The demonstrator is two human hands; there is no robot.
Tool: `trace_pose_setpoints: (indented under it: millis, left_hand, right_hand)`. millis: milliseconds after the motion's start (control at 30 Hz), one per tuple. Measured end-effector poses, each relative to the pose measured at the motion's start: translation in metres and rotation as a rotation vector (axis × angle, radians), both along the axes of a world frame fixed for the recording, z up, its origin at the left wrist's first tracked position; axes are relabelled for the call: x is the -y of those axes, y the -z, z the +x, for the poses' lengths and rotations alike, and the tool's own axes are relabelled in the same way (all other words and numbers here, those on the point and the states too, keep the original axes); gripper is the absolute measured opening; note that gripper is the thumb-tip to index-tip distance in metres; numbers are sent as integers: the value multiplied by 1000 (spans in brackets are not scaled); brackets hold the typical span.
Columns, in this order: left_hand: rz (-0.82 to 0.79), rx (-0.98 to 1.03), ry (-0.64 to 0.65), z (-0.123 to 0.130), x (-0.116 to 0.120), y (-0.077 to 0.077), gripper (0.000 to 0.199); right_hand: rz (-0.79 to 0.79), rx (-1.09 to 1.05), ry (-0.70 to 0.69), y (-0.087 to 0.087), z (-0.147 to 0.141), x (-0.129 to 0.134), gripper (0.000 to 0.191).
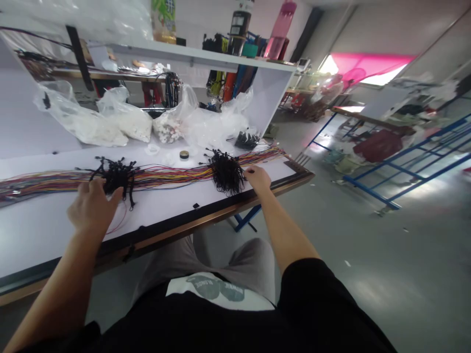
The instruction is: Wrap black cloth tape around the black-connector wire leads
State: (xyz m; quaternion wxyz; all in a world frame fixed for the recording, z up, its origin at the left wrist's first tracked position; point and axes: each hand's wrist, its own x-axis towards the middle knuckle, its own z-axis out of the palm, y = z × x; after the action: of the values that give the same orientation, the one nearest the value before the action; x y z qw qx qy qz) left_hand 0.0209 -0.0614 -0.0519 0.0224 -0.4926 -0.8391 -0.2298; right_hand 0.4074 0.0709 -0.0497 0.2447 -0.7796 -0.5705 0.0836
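A long bundle of thin coloured wires (172,175) lies across the white table (162,211). Two black clusters of connectors and cable ends sit on it, a left cluster (117,174) and a right cluster (226,172). My left hand (93,203) is at the near left side of the left cluster, thumb and fingers apart, with nothing visible between them. At the right edge of the other cluster is my right hand (257,179), its fingers bent together; whatever they hold is too small to name.
Behind the wires stand clear bags of white parts (136,122) and a roll of tape (184,154). A shelf (206,55) with bottles runs above them. The table's dark front edge (169,218) is close to my lap. Blue metal frames (371,196) stand at right.
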Motion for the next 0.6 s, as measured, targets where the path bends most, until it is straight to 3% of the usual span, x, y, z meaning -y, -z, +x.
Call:
trace_pose_setpoints:
  millis: [100, 167, 300, 400, 500, 600]
  left_hand:
    - [156, 104, 162, 24, -5, 0, 40]
    - [219, 278, 277, 42, -10, 3, 30]
    - [195, 842, 458, 92, -28, 4, 16]
    - [26, 1328, 484, 137, -51, -2, 8]
    - [-52, 1426, 528, 172, -84, -10, 4]
    - [-95, 1453, 490, 185, -112, -12, 14]
  right_hand:
    - [169, -104, -33, 0, -4, -2, 19]
    - [274, -180, -75, 2, -9, -5, 20]
    - [431, -302, -149, 14, -28, -1, 24]
    - [475, -344, -219, 28, -53, 15, 25]
    - [471, -330, -288, 40, -78, 38, 24]
    - [459, -254, -353, 44, -94, 56, 18]
